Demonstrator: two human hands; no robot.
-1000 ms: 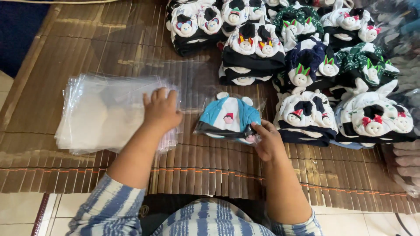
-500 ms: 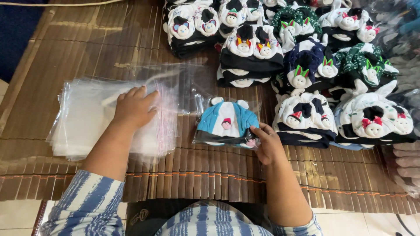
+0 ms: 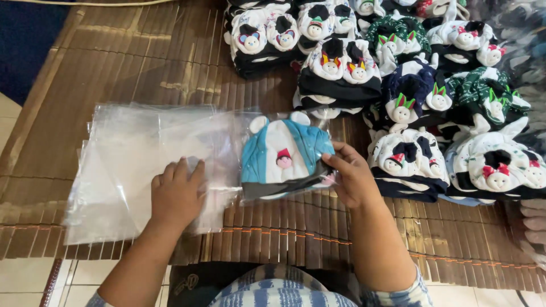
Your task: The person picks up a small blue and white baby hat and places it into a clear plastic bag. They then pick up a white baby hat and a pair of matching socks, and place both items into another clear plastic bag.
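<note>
The stacked caps [image 3: 398,68] run off the frame at twelve and three o'clock. The left hand [image 3: 177,196] covers part of the clear bags [image 3: 125,153].

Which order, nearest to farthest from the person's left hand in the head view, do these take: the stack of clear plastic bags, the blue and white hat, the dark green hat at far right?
1. Stack of clear plastic bags: under the left hand.
2. Blue and white hat: just right of it.
3. Dark green hat: far right, at the back.
</note>
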